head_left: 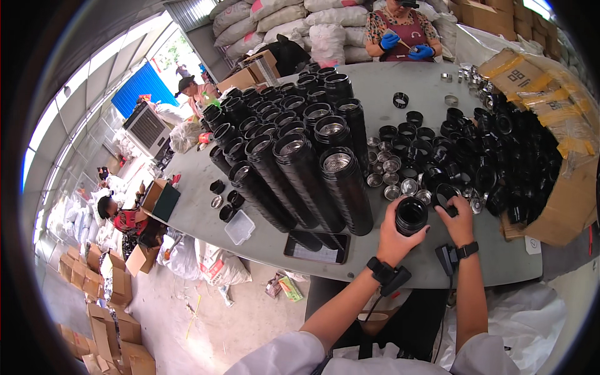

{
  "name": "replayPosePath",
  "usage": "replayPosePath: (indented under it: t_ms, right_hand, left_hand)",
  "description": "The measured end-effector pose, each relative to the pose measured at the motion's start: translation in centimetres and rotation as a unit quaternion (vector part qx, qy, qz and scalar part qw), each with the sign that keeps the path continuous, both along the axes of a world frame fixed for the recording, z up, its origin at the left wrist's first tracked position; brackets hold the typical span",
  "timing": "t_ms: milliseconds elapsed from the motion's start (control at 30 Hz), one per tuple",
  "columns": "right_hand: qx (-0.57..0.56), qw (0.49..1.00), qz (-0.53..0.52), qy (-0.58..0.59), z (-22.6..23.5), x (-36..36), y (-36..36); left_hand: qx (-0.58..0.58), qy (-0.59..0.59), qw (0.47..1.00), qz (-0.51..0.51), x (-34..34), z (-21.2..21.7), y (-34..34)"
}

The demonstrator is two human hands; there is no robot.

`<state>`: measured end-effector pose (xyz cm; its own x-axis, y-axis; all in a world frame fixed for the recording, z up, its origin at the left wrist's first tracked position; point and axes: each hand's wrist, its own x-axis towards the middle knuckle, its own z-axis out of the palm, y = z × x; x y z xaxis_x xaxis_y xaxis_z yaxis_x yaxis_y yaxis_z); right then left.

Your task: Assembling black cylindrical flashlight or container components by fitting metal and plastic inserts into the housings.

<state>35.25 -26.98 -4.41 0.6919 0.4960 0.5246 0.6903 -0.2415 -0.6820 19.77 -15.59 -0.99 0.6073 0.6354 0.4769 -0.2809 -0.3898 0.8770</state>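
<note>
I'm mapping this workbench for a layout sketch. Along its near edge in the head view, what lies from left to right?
Clear plastic box → phone → left hand holding a black cup → right hand on a black part → cardboard box.

Left hand (394, 234): palm side hidden; fingers wrap behind black cup (411, 215), so grip contact not visible. Cup interior too dark to tell contents. Right hand (459, 220): fingertips overlap a small black ring (446, 194); whether pinched or only touched, cannot tell. Phone (315, 248) partly covered by base of tall black tubes (312, 169). Pile of black parts (500, 156) in cardboard box (562, 206): individual pcs too dense to separate. Person opposite (403, 31): head cut off by top edge; item in blue gloves too small to identify.
</note>
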Motion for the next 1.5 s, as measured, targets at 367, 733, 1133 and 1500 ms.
replayPosePath:
  t_ms: [367,733,1133,1500]
  right_hand:
    - [0.001,0.991,0.103,0.082,9.1,-3.5,-0.4]
    - [-0.188,0.948,0.236,-0.105,16.4,-4.6,0.6]
    - [-0.132,0.958,0.255,-0.006,12.0,-7.6,4.0]
    - [-0.138,0.987,-0.043,-0.071,1.6,0.9,-3.3]
  left_hand:
    - [0.016,-0.033,0.999,0.030,0.3,0.1,0.8]
    - [0.005,-0.029,1.000,0.010,0.3,0.1,0.6]
    - [0.004,-0.062,0.998,0.009,0.4,-1.6,0.9]
    - [0.019,-0.043,0.999,-0.007,0.2,-1.8,1.3]
